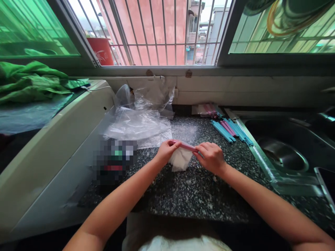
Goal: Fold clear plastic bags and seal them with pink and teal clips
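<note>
Between my hands a pink bag sealing clip (186, 145), a long narrow strip, is held nearly level over the counter. A small whitish plastic bag (181, 162) hangs below it; whether the strip is closed on the bag I cannot tell. My left hand (167, 151) pinches the strip's left end between thumb and fingers. At the other end, the fingers of my right hand (210, 157) are closed around the tip. Farther right on the counter lie several loose blue clips (223, 131) and pink clips (228, 127) of the same long shape.
Clear plastic bags (136, 125) are heaped on the speckled counter (193, 195) at back left. Behind the loose clips lies a packet of clips (208, 109). A metal sink (282, 153) borders the right side; a white appliance (65, 139) with green cloth (34, 82) stands left.
</note>
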Demonstrator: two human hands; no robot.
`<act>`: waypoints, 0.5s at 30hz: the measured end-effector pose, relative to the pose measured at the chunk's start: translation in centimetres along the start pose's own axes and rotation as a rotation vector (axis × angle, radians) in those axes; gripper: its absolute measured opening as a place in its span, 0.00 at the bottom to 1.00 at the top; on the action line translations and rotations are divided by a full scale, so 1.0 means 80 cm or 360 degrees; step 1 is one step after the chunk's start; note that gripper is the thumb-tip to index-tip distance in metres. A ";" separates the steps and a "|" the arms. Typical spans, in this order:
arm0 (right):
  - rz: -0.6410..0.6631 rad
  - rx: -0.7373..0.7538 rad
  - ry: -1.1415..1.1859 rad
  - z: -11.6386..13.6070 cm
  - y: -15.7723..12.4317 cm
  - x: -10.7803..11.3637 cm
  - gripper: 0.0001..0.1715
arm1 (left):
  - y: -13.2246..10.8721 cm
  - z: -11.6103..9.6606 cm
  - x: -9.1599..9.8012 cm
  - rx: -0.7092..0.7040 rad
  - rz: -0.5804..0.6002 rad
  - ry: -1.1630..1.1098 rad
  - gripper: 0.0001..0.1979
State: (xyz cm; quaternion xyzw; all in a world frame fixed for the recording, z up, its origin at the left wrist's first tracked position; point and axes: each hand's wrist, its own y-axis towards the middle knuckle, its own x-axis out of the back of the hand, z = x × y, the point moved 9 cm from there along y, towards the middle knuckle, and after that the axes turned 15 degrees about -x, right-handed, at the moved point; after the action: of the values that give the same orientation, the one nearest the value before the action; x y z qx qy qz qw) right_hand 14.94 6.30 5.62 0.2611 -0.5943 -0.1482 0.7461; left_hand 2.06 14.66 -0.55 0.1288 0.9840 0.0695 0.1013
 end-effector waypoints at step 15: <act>0.0141 -0.1098 -0.0506 -0.229 0.151 -0.048 0.18 | 0.213 0.036 -0.104 -0.0077 0.0113 0.0461 0.30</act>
State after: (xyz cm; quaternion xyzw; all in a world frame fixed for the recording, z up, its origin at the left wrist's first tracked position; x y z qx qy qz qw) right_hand 30.56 22.20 6.45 -0.0577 -0.6284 -0.3457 0.6944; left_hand 14.66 29.09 0.94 0.1497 0.9812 0.1147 -0.0412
